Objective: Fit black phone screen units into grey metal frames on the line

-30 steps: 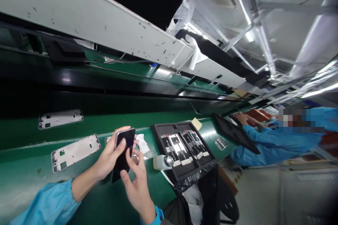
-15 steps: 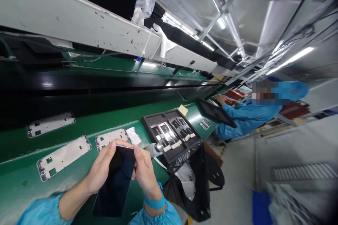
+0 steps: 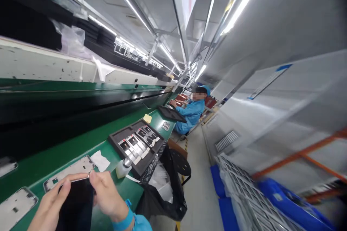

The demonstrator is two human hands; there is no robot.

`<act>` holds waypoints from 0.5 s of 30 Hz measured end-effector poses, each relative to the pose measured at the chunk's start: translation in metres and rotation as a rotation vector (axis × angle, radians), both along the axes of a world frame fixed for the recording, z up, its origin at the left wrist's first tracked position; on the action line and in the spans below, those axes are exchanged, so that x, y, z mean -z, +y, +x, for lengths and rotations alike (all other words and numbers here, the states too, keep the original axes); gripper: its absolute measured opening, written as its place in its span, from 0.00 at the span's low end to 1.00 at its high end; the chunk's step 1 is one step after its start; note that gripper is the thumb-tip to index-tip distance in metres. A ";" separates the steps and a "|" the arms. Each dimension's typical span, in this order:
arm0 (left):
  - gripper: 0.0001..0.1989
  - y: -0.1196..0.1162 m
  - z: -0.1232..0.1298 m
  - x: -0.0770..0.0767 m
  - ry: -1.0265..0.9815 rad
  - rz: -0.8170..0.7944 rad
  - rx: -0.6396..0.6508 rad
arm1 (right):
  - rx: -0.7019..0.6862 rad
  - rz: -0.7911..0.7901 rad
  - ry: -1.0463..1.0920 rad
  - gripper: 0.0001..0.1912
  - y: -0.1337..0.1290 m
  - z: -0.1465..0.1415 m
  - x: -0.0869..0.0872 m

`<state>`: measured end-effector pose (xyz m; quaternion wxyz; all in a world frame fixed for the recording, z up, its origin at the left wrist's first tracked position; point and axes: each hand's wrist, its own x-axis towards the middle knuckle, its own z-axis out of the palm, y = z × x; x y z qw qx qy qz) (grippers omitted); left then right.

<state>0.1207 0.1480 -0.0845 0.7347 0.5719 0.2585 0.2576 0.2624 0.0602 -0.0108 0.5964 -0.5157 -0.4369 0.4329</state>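
A dark phone screen panel is held between my two hands at the lower left, tilted, its lower end cut off by the frame. My left hand grips its left edge and top. My right hand pinches the upper right corner, with a blue band around that wrist. Behind the hands lies a pale metal phone frame with square cut-outs. Another such plate rests on the green bench to the left. A white bottle with a metal cap stands just beyond my right hand.
A black foam tray with several phone parts sits on the green bench. White tissue lies near the bottle. A black-bagged bin and a stool stand beside the bench. Further along, a person in blue works at another tray.
The camera view has swung right, so the bench, tray and hands appear further left and the aisle shows more. Both hands still hold the screen panel.
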 end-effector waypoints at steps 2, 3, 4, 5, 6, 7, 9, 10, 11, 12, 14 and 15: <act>0.17 0.007 0.001 -0.003 0.011 -0.213 -0.071 | 0.063 -0.078 -0.028 0.43 -0.001 0.004 0.010; 0.19 0.009 0.000 -0.011 -0.004 -0.343 -0.127 | 0.077 -0.092 -0.035 0.44 -0.003 0.003 0.014; 0.21 0.009 -0.001 -0.024 -0.038 -0.469 -0.182 | 0.067 -0.094 -0.047 0.45 -0.006 0.001 0.017; 0.23 0.009 -0.003 -0.040 -0.088 -0.580 -0.245 | 0.017 -0.099 -0.058 0.44 -0.011 -0.003 0.018; 0.23 0.008 -0.006 -0.058 -0.140 -0.656 -0.328 | -0.066 -0.119 -0.058 0.43 -0.017 -0.008 0.018; 0.21 0.006 -0.009 -0.075 -0.195 -0.658 -0.402 | -0.153 -0.150 -0.050 0.43 -0.024 -0.014 0.018; 0.16 0.004 -0.013 -0.104 -0.264 -0.629 -0.576 | -0.283 -0.215 -0.050 0.42 -0.038 -0.021 0.016; 0.15 0.004 -0.014 -0.113 -0.302 -0.639 -0.576 | -0.318 -0.236 -0.068 0.42 -0.043 -0.022 0.017; 0.14 0.004 -0.015 -0.118 -0.336 -0.655 -0.571 | -0.336 -0.245 -0.098 0.42 -0.045 -0.022 0.018; 0.14 0.005 -0.015 -0.119 -0.370 -0.657 -0.585 | -0.342 -0.242 -0.134 0.42 -0.045 -0.021 0.021; 0.15 0.006 -0.016 -0.115 -0.411 -0.641 -0.584 | -0.344 -0.217 -0.150 0.42 -0.040 -0.021 0.031; 0.16 0.005 -0.017 -0.112 -0.422 -0.615 -0.584 | -0.335 -0.206 -0.116 0.42 -0.037 -0.022 0.037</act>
